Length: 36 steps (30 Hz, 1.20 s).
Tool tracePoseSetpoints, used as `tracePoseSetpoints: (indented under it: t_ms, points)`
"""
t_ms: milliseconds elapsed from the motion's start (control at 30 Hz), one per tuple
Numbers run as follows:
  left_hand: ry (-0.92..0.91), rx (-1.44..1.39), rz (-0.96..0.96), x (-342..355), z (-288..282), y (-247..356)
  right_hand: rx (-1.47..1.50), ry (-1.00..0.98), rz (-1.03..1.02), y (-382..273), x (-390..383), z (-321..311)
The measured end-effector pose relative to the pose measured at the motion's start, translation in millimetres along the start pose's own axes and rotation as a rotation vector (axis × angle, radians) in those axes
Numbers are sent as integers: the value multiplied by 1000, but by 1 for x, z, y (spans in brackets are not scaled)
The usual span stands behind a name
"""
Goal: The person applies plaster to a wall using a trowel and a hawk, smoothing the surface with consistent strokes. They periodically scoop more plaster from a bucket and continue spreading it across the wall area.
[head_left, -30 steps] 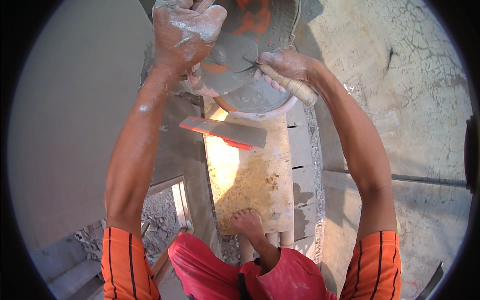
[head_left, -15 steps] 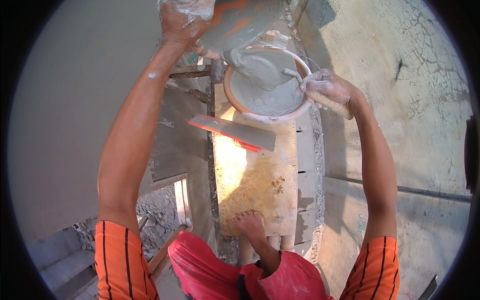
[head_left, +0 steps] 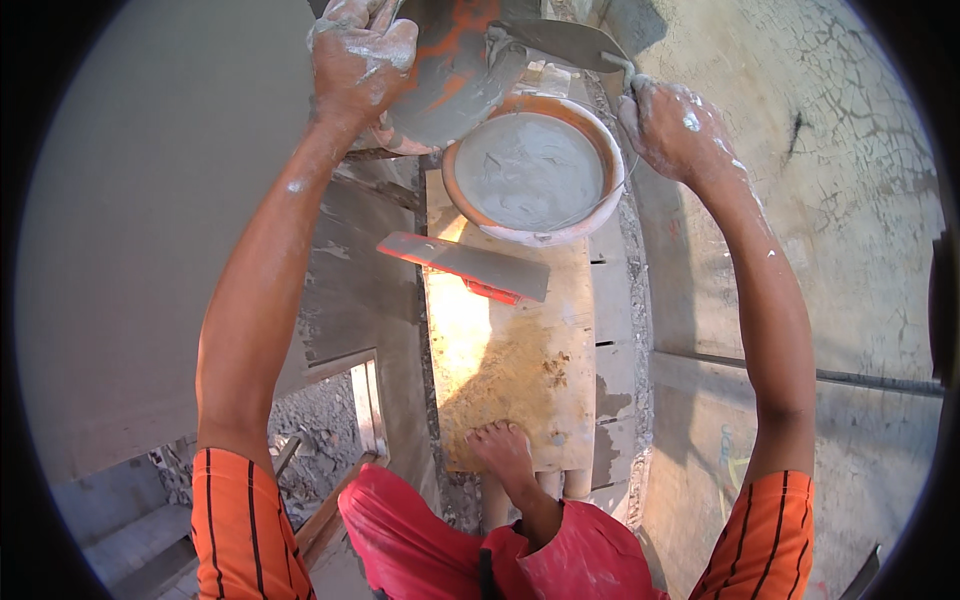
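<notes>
My left hand point(head_left: 362, 65), smeared with grey mortar, is closed on the rim of a tilted orange bucket point(head_left: 432, 75). Wet mortar coats much of the bucket's inside. My right hand point(head_left: 680, 125) grips a pointed trowel point(head_left: 565, 42), its fingers wrapped round a handle they mostly hide. The blade reaches left to the mouth of the tilted bucket, with mortar near its tip. Below them stands a round tub point(head_left: 585, 232) with a whitish outer wall and an orange inside. Grey mortar point(head_left: 530, 170) fills much of it, its surface uneven.
A flat plastering float point(head_left: 470, 262) with a red underside lies on the narrow wooden plank point(head_left: 520, 370). My bare foot point(head_left: 500, 445) rests at the plank's near end. A smooth grey wall point(head_left: 150, 250) rises on the left; a cracked, stained wall point(head_left: 800, 250) runs along the right.
The trowel has lifted out of the tub and moved up to the tilted bucket. My right hand has risen and turned; my left hand and the bucket have shifted slightly.
</notes>
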State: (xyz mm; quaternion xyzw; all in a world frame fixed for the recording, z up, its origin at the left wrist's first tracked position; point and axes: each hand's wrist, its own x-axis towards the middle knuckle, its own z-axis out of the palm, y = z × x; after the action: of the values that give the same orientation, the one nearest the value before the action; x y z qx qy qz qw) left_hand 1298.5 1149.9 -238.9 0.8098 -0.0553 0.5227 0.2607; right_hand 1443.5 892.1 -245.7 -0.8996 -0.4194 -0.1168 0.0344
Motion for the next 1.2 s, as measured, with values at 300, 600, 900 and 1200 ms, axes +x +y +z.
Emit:
tracePoseSetpoints:
  t_ms: [300,600,900,1200]
  points:
    - [172,-137,-138,-18,16,33,911,-685,41,-37,12,55]
    - [130,2,-65,-3,4,16,1566,-951,292,-34,-22,42]
    - [204,-99,-130,-2,-50,-30,151,-386,29,-1,-44,16]
    - [134,-28,-332,-19,-37,2,288,238,-101,-56,-7,16]
